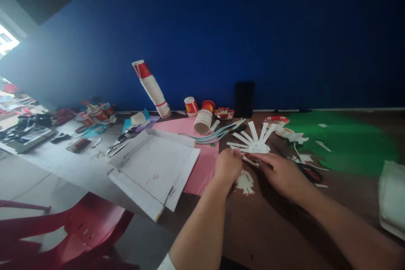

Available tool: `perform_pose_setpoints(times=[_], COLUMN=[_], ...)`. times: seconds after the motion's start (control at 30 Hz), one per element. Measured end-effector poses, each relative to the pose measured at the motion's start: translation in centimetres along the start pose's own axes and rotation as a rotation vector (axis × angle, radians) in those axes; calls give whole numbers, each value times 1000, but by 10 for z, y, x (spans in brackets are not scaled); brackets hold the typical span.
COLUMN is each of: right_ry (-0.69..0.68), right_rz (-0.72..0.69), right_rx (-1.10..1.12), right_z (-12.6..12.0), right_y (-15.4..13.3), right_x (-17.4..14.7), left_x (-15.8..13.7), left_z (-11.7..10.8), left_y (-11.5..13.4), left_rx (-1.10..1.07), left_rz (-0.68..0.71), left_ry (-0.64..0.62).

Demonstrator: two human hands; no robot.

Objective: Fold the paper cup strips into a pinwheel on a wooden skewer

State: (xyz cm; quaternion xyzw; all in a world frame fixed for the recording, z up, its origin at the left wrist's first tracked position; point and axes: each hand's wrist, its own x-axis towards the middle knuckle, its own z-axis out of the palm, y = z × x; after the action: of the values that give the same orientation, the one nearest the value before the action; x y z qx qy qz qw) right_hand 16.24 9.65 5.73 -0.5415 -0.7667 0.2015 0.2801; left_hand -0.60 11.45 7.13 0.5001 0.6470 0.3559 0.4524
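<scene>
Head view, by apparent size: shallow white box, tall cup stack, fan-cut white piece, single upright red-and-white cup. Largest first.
1. Shallow white box
2. Tall cup stack and fan-cut white piece: not ranked; spans look similar, and the piece appears nearer the camera
3. Single upright red-and-white cup

A whitish sleeve edge shows at the frame's bottom, left of centre; the left forearm and left hand are bare, like the right forearm and right hand.
</scene>
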Motion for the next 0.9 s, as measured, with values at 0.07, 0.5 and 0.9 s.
perform_pose_setpoints(times=[0.07, 0.5, 0.9], right_ry=[-12, -161, -218], right_rz=[14, 98, 108], right_rx=[-5, 9, 141], right_z=[-1, -27, -36], right_y=[3, 15, 23], right_x=[1, 3, 2], left_x=[-7, -26, -2], left_z=[-6, -1, 10], left_y=[5, -5, -5], left_rx=[129, 1000, 957], left_rz=[71, 884, 957], left_ry=[67, 106, -26])
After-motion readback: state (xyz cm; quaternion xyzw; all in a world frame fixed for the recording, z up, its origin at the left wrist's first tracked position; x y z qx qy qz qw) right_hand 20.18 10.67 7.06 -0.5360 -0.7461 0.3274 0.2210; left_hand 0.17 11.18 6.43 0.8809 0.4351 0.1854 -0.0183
